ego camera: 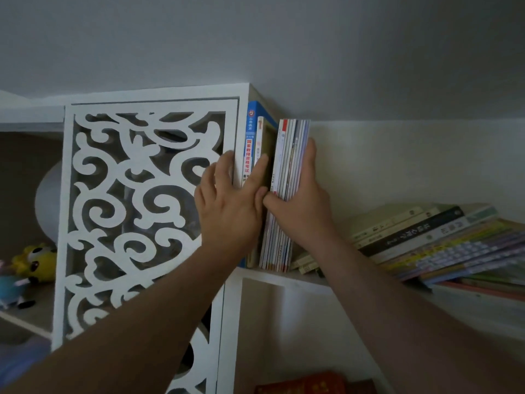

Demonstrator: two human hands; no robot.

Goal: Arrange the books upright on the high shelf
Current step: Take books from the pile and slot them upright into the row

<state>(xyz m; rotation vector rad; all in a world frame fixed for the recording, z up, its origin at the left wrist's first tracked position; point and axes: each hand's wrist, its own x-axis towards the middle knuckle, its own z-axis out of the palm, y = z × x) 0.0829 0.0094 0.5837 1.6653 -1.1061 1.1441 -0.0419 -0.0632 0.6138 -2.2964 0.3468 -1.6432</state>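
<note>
Upright on the high shelf [284, 275] — bundle of thin books [287, 177], gripped by right hand [301, 206], fingers hidden behind. Left hand [227, 206] flat, fingers straight against blue book [250, 143]. Leaning stack [443, 245] cut off right.

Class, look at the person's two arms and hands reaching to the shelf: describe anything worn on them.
Nothing worn shows. The left hand and right hand are bare, without gloves, and no rings, watch or bracelet can be seen. Both forearms are uncovered down to the frame edge; no sleeve shows.

i see a dim room with a plain grey wall [341, 52] up top, a white carved scrollwork panel [142, 209] on the cabinet, and a yellow plush toy [38, 263] in a left compartment.
</note>
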